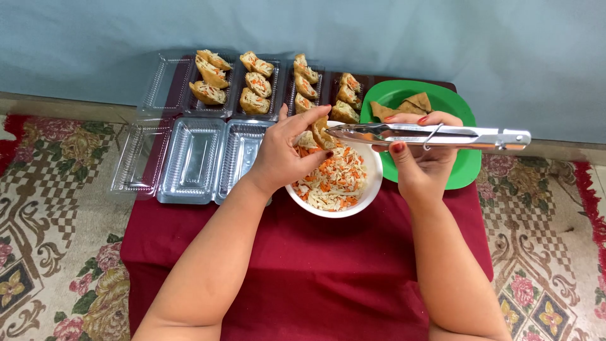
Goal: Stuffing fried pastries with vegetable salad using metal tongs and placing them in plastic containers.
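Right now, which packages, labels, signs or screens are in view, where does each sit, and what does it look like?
Filled clear plastic trays: back row on the red cloth, rectangular hinged boxes holding stuffed brown pockets.
Empty clear plastic trays: front row at left, rectangular, ribbed, lids open.
No labels, signs or screens in view.

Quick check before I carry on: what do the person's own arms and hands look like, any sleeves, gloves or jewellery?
Both forearms are bare to the bottom edge of the frame: no sleeves, gloves, watch or bracelets show. The right hand has red-painted fingernails. The left hand shows dark red polish on the thumbnail. No rings can be made out.
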